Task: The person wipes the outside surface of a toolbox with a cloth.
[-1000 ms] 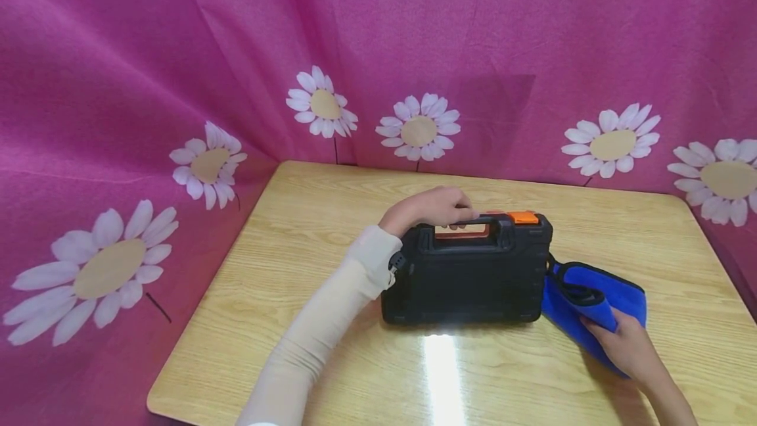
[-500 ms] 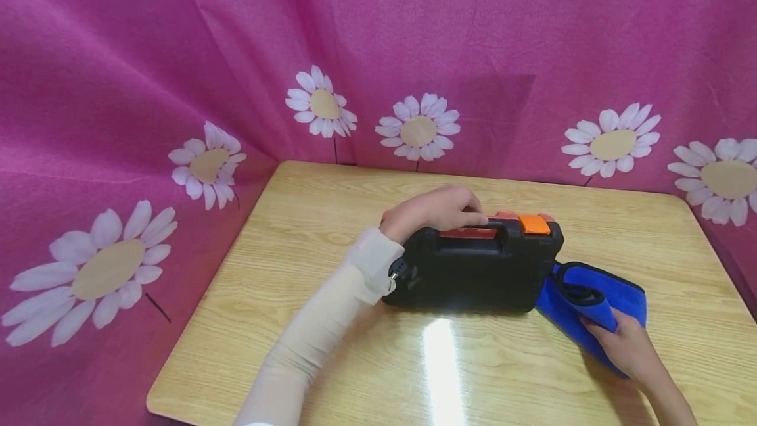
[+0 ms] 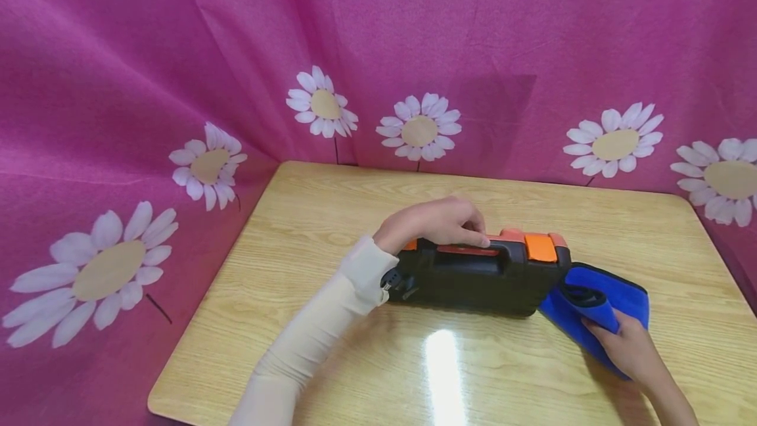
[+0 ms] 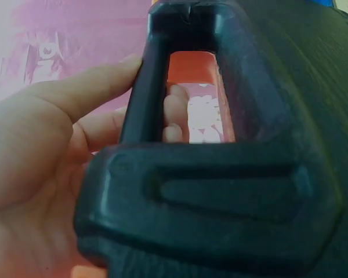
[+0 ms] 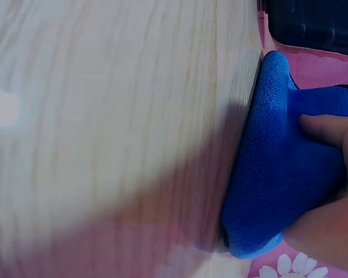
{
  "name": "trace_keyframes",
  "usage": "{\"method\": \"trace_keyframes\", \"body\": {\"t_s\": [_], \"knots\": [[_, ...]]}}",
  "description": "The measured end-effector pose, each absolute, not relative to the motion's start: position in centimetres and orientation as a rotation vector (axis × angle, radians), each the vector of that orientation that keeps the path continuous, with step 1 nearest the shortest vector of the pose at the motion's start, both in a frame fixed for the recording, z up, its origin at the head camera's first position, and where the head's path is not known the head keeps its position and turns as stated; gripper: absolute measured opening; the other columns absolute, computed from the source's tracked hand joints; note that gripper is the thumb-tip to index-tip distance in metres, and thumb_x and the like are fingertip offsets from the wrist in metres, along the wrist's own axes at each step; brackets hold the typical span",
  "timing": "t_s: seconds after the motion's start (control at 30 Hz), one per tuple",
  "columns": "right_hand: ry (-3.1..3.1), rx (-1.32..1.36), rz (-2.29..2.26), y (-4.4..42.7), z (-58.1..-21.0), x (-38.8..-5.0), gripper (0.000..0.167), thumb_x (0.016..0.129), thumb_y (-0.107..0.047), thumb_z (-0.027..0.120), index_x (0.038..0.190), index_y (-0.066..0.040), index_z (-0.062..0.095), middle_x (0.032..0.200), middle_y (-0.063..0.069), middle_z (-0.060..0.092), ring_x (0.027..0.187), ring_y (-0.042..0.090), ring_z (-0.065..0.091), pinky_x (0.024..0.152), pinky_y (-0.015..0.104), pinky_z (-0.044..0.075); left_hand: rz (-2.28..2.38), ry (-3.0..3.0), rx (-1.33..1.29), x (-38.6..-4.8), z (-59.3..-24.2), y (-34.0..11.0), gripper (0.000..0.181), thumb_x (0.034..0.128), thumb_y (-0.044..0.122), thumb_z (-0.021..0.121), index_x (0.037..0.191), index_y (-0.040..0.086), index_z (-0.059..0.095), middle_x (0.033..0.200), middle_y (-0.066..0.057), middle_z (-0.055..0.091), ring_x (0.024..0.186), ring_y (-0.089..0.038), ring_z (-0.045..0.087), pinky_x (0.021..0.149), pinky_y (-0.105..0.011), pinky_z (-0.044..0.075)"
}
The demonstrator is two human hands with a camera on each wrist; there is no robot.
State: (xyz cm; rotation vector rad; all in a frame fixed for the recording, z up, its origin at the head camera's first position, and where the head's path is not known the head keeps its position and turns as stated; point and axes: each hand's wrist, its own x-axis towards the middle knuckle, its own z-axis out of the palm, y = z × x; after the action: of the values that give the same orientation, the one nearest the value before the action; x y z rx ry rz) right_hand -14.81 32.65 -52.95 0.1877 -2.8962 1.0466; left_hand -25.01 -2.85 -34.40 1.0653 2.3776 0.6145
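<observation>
My left hand point(image 3: 449, 221) grips the handle of a black case point(image 3: 473, 281) with orange latches, which stands on its long side with its top leaning toward the back. In the left wrist view the fingers of my left hand point(image 4: 75, 133) curl round the black handle point(image 4: 146, 98), fingertips showing through the opening. My right hand point(image 3: 629, 344) pinches a folded blue cloth point(image 3: 629, 296) with black edging, just right of the case. The right wrist view shows my right hand point(image 5: 330, 202) with thumb and fingers on the blue cloth point(image 5: 272, 168).
The wooden table point(image 3: 296, 229) has rounded corners. Behind it and along its left side hangs a magenta curtain point(image 3: 248, 38) printed with white daisies. A bright light reflection lies on the table in front of the case.
The case has tilted, so that more of its orange side and latches shows, and has shifted slightly right. My left hand moved with its handle. My right hand and the cloth stay almost still.
</observation>
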Motion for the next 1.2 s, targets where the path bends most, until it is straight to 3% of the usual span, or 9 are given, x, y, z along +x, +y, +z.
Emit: {"method": "trace_keyframes", "body": {"t_s": [0.2,0.33,0.47,0.57,0.7,0.77,0.83,1.0,1.2], "knots": [[-2.937,0.182,1.040,32.7,-52.8,-14.9,0.024,0.092,-0.008,0.070,0.107,0.010,0.067,0.099,0.031,0.068,0.090,0.036,0.063,0.062,0.020,0.043,0.705,2.245,1.131,-24.5,-34.8,-3.0,0.018,0.1003,0.021,0.063,0.092,0.007,0.070,0.075,0.002,0.053,0.067,-0.009,0.045,0.064,-0.021,0.039],[-2.953,0.182,1.038,32.7,-52.8,-14.9,0.027,0.093,-0.010,0.069,0.111,0.010,0.067,0.103,0.031,0.068,0.093,0.035,0.064,0.064,0.017,0.042,0.712,2.176,1.149,-24.0,-35.1,-3.0,0.017,0.1001,0.021,0.063,0.093,0.006,0.068,0.079,0.001,0.055,0.072,-0.009,0.049,0.067,-0.019,0.041],[-2.993,0.174,1.052,32.7,-52.6,-15.0,0.032,0.097,-0.012,0.065,0.118,0.012,0.064,0.111,0.034,0.065,0.102,0.045,0.062,0.074,0.034,0.052,0.694,2.154,1.141,-23.4,-35.3,-2.9,0.017,0.1000,0.022,0.063,0.096,0.007,0.068,0.078,0.001,0.055,0.073,-0.009,0.050,0.067,-0.018,0.041],[-3.011,0.177,1.073,32.7,-52.6,-15.0,0.035,0.099,-0.012,0.063,0.121,0.015,0.061,0.115,0.037,0.062,0.108,0.052,0.059,0.080,0.054,0.051,0.684,2.150,1.151,-23.1,-35.5,-2.9,0.016,0.1000,0.022,0.064,0.096,0.007,0.067,0.078,0.001,0.053,0.073,-0.010,0.049,0.067,-0.019,0.040],[-2.993,0.196,1.079,32.7,-52.7,-15.0,0.035,0.098,-0.010,0.064,0.121,0.015,0.060,0.113,0.037,0.063,0.108,0.055,0.058,0.078,0.048,0.053,0.685,2.148,1.170,-22.7,-35.7,-3.0,0.016,0.1002,0.022,0.063,0.095,0.007,0.066,0.076,0.002,0.051,0.071,-0.008,0.048,0.065,-0.018,0.038],[-2.983,0.202,1.063,32.7,-52.8,-14.9,0.034,0.097,-0.011,0.065,0.119,0.014,0.062,0.110,0.036,0.065,0.103,0.052,0.061,0.071,0.036,0.053,0.698,2.134,1.193,-22.3,-35.7,-3.0,0.016,0.1001,0.021,0.063,0.093,0.006,0.065,0.073,0.002,0.050,0.068,-0.008,0.047,0.064,-0.018,0.036],[-2.978,0.192,1.057,32.8,-52.8,-14.9,0.031,0.096,-0.011,0.067,0.116,0.013,0.064,0.105,0.032,0.067,0.094,0.040,0.066,0.065,0.026,0.047,0.720,2.113,1.220,-21.9,-35.8,-3.1,0.016,0.0995,0.020,0.064,0.092,0.006,0.064,0.071,0.003,0.048,0.066,-0.008,0.046,0.062,-0.019,0.035],[-2.967,0.176,1.050,32.8,-52.9,-14.9,0.025,0.095,-0.012,0.068,0.109,0.009,0.066,0.094,0.024,0.069,0.077,0.012,0.056,0.061,0.026,0.044,0.747,2.094,1.268,-21.0,-36.1,-3.2,0.015,0.0988,0.019,0.065,0.089,0.007,0.062,0.067,0.005,0.045,0.062,-0.008,0.043,0.061,-0.019,0.033],[-2.957,0.175,1.061,32.7,-52.9,-14.8,0.025,0.095,-0.012,0.068,0.110,0.008,0.067,0.095,0.024,0.069,0.077,0.008,0.055,0.061,0.023,0.043,0.753,2.103,1.273,-20.4,-36.4,-3.3,0.014,0.0980,0.019,0.067,0.090,0.008,0.063,0.067,0.005,0.045,0.061,-0.008,0.043,0.059,-0.019,0.033]]}}
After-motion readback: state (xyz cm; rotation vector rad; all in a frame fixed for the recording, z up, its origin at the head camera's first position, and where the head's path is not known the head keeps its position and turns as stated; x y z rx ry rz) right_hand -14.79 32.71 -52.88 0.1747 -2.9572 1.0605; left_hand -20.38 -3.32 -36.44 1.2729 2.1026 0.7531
